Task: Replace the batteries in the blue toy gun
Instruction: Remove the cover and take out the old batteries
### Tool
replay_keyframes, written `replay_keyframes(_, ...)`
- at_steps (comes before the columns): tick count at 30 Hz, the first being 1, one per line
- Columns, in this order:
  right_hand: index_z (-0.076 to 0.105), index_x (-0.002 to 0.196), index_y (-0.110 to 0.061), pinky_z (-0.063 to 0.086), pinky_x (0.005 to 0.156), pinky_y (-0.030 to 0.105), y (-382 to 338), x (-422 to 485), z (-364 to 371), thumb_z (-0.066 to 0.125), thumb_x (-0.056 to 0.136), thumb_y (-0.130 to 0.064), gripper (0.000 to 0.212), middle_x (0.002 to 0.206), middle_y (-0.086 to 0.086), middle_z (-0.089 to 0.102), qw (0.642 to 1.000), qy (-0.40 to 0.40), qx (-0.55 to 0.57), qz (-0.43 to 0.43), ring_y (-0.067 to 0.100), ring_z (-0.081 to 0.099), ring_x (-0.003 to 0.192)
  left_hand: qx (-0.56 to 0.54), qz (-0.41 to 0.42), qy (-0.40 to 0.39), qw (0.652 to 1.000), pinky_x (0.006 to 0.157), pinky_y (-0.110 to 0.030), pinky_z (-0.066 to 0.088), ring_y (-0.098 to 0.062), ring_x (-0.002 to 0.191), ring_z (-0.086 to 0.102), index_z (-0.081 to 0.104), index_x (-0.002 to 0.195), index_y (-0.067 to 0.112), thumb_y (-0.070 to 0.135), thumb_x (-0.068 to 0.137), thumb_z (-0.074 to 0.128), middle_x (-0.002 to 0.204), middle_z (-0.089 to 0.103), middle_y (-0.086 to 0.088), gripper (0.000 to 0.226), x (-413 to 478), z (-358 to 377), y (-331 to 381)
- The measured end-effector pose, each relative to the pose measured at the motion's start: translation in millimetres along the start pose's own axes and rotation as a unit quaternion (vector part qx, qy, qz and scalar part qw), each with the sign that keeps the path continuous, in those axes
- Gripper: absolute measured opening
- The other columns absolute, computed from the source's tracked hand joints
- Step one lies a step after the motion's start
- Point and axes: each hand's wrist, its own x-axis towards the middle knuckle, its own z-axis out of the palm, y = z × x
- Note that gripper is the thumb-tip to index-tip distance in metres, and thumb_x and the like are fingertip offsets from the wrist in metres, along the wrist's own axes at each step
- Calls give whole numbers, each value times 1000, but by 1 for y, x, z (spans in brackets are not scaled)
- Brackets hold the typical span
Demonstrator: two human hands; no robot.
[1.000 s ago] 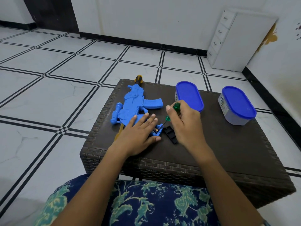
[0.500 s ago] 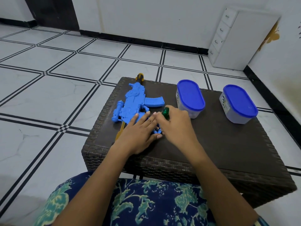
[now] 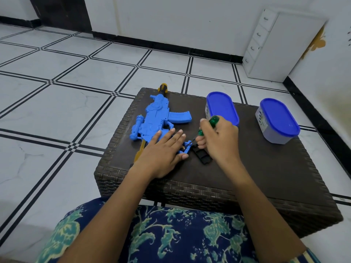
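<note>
Head view: blue toy gun (image 3: pixel 155 118) is seen lying flat on the wicker table (image 3: pixel 266 177), its long axis running from the yellow-tipped muzzle at the far edge back toward the person. Its near end is pressed down by the left hand (image 3: pixel 163 154), fingers straight and spread. A green-handled screwdriver (image 3: pixel 213 120) is gripped in the curled fingers of the right hand (image 3: pixel 218 143), its shaft slanted down and leftward to the opened compartment (image 3: pixel 185 148) just beside the left fingertips. A black cover (image 3: pixel 203 157) lies just beside that compartment, partly under the right hand. The tool's tip is judged almost at the compartment. Whether batteries are seated inside cannot be told.
</note>
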Motion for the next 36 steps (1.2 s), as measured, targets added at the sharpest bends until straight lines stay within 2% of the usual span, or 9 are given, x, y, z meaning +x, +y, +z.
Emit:
replay_keyframes(6,56,78,13,56,46,25,3,0,-5,55,95,-17,34,64,25,67,1000,-1,19,12,9,64,44,-8,1,1,1000,121,-40,-8,-7,147,-16,-3,154,26,56,98,17,161,-9,11,66,0,0,1)
replay_keyframes(10,53,72,3,58,54,39,5,2,-10,54,98,-23,37,60,18,64,998,38,-18,-55,11,67,51,-10,1,4,1000,121,-41,-7,-7,146,-16,-3,154,27,58,98,16,161,-9,11,67,0,0,0)
replay_keyframes(12,49,68,-5,54,56,45,5,0,-6,53,98,-25,36,58,16,60,994,22,-37,-96,24,67,58,-11,1,10,1000,121,-41,-7,-7,147,-15,-3,154,27,58,98,16,161,-8,11,67,0,1,0)
replay_keyframes(14,48,69,-9,49,56,42,2,-1,-2,53,99,-25,34,58,14,59,990,-6,-62,-126,29,64,61,-10,2,15,1000,121,-41,-6,-7,147,-15,-2,154,26,58,98,16,161,-8,11,67,-1,2,0)
replay_keyframes(18,40,69,-20,33,47,24,0,-2,7,50,100,-26,33,54,-5,43,976,-40,-132,-166,14,46,51,-12,3,21,1000,121,-42,-5,-7,147,-14,-1,155,27,58,97,16,161,-6,11,67,0,4,0)
replay_keyframes(24,45,77,-14,43,56,39,-6,3,23,47,98,-29,26,64,6,52,968,-68,-193,-148,25,52,61,-24,12,37,999,121,-42,-6,-7,147,-13,5,155,27,57,97,14,162,-3,11,66,1,6,-1)
replay_keyframes(31,62,81,7,58,52,34,15,17,-10,54,97,-21,33,62,17,69,997,-28,43,61,19,65,49,-18,-2,17,1000,121,-40,-8,-7,147,-14,-1,155,25,55,99,16,162,-7,10,65,-1,1,1)
replay_keyframes(34,61,79,4,59,53,34,12,15,-8,53,97,-23,33,61,14,68,999,-22,8,29,17,67,51,-18,-5,12,1000,121,-41,-7,-8,147,-14,-2,155,24,54,100,16,162,-7,10,65,-1,1,3)
replay_keyframes(36,54,70,-11,59,57,39,8,13,2,52,97,-26,31,61,12,66,996,-30,-70,-48,20,68,57,-19,-5,15,1000,120,-41,-7,-8,147,-14,-1,155,24,54,100,16,162,-7,10,65,-2,1,3)
